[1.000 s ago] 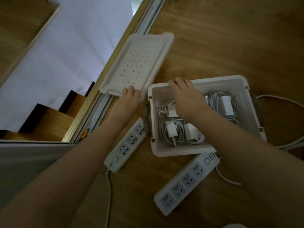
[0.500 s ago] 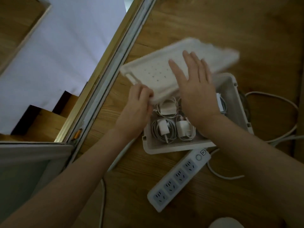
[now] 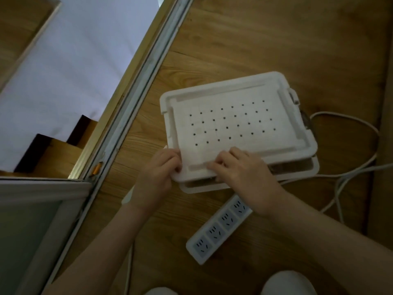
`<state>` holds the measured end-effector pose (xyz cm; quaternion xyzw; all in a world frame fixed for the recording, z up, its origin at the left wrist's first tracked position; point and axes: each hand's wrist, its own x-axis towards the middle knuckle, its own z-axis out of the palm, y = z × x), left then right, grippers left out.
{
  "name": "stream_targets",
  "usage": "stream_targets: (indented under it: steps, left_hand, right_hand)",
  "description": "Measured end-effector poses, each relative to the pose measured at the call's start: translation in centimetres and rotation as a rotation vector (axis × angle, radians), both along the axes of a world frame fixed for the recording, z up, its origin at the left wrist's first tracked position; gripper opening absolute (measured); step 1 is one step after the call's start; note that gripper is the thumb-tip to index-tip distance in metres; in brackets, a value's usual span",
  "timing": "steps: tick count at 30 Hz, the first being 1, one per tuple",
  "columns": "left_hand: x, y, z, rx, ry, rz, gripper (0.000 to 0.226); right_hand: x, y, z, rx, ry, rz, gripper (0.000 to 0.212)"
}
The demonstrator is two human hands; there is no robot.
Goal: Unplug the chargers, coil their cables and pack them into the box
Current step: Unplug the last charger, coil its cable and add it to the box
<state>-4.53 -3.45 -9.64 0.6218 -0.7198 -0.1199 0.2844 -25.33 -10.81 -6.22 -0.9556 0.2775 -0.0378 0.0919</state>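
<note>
Floor: brown wooden planks, dim light. A metal door track ran diagonally along the left of the floor, with a pale white surface and wooden steps beyond it.

White box stood on the planks just right of the track. Perforated white lid lay on top, covering the contents. It was not seated: a gap showed along the near edge, and the box rim stuck out at the near right corner.

Left hand gripped the lid's near left corner, fingers curled round it. Right hand held the near edge, fingers bent on top, thumb at the rim.

White power strip lay just in front of the box, partly under the right wrist. White cable looped on the floor to the right of the box.
</note>
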Motion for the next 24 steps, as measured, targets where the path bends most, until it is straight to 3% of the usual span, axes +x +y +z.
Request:
stream_targets:
  steps: [3,6,8,10,12,14,17,22,24]
  left_hand:
    - [-1.1,0.4,0.0,0.012,0.023,0.051,0.018]
    - [-2.9,-0.5,-0.3,0.083,0.112,0.342,0.027]
    - [-3.8,-1.4,-0.3,0.2,0.303,0.59,0.034]
    - [-4.2,-2.4,-0.8,0.336,0.51,0.709,0.033]
    - [-4.5,-2.9,-0.8,0.391,0.631,0.719,0.027]
    - [-4.6,-3.2,0.0,0.395,0.818,0.743,0.022]
    - [-3.9,-3.3,0.7,0.441,1.068,0.797,0.049]
    - [-2.6,-3.0,1.3,0.628,1.438,0.69,0.033]
    - [-1.8,-2.6,0.8,0.714,1.453,0.676,0.036]
  right_hand:
    - [-0.8,1.2,-1.4,0.104,0.029,-0.044,0.051]
    - [-1.1,2.0,-1.6,0.164,0.019,-0.049,0.041]
    - [-1.3,2.4,-1.4,0.23,0.027,-0.042,0.036]
    - [-1.7,1.9,-1.3,0.301,-0.022,-0.042,0.026]
    - [-1.9,1.0,-1.1,0.305,-0.096,-0.082,0.025]
    - [-2.0,-0.2,-1.4,0.223,-0.103,-0.217,0.037]
    - [-1.7,-2.2,-1.4,0.256,0.081,-0.365,0.063]
    - [-1.4,-4.4,-1.3,0.25,0.172,-0.45,0.07]
    - [-1.8,-4.8,-1.2,0.235,0.175,-0.562,0.071]
